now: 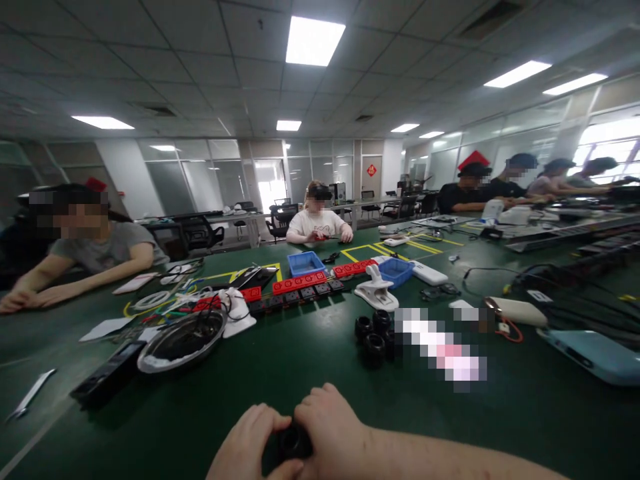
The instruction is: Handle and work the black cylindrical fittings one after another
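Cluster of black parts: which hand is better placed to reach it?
Probably the right hand: it is nearer the cluster of black parts. The left hand lies farther away; both are on a black piece.

Left hand low in the middle, fingers bent and kept together, thumb set apart below them, right hand just beside it, curled, knuckles upward, right forearm bare, coming slantwise from the lower right.

Apparently black part, green table
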### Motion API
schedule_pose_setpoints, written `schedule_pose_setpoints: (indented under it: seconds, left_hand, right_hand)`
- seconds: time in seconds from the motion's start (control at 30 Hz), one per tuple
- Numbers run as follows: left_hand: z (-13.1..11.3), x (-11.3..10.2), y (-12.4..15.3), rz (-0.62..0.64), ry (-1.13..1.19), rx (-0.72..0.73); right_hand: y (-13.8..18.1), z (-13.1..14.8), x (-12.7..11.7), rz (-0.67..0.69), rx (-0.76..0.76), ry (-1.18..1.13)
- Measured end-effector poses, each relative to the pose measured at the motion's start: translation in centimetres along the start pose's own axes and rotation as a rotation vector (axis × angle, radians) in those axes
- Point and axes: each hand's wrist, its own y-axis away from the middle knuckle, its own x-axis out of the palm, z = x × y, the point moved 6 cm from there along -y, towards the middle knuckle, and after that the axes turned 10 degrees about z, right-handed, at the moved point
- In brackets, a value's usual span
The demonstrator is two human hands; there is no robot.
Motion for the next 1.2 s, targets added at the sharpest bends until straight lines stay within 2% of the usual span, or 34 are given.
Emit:
schedule_pose_setpoints:
  seconds: [0.07,0.13,0.23,0.33,0.4,0.47,0.57,0.63,0.77,0.93,1.0,1.1,1.2]
  left_hand:
    - [-0.1,-0.1,-0.1,-0.011,0.016,0.030]
    - [-0.2,-0.1,-0.2,0.023,0.029,0.078]
    - [-0.2,-0.1,-0.3,0.105,0.055,0.130]
    - [-0.3,-0.3,-0.3,0.148,0.087,0.136]
    - [-0.6,-0.4,-0.2,0.169,0.069,0.141]
    - [-0.8,-0.4,-0.2,0.152,0.029,0.119]
    - [-0.5,-0.5,-0.2,0.048,0.019,-0.012]
    - [-0.2,-0.5,-0.1,-0.012,0.043,-0.069]
    - [-0.3,-0.4,0.0,-0.009,0.093,0.022]
    - [-0.5,-0.8,0.2,0.099,0.142,0.154]
    - [-0.7,-1.0,0.2,0.120,0.150,0.175]
    - [-0.8,-0.9,0.0,0.134,0.124,0.120]
    - [-0.5,-0.9,-0.1,0.075,0.077,-0.025]
  right_hand:
    - [0.1,-0.1,-0.2,-0.053,0.004,-0.012]
    - [0.2,-0.2,-0.7,-0.048,-0.089,-0.065]
    - [0.5,-0.1,-1.5,0.096,-0.334,-0.132]
    - [0.3,-0.4,-1.8,0.200,-0.425,-0.165]
    - [-0.1,-0.7,-1.4,0.201,-0.374,-0.194]
    - [-0.4,-0.9,-0.8,0.164,-0.245,-0.192]
    - [-0.3,-0.5,-0.2,0.053,-0.027,-0.120]
    - [0.1,0.0,-0.3,-0.015,0.043,-0.085]
    - [0.6,0.3,-1.1,-0.070,-0.010,-0.148]
    - [0.6,-0.5,-1.5,0.156,-0.295,-0.272]
    - [0.5,-0.9,-1.5,0.181,-0.344,-0.268]
    - [0.1,-1.0,-1.0,0.132,-0.282,-0.210]
    - [-0.2,-0.6,-0.4,0.053,-0.095,-0.097]
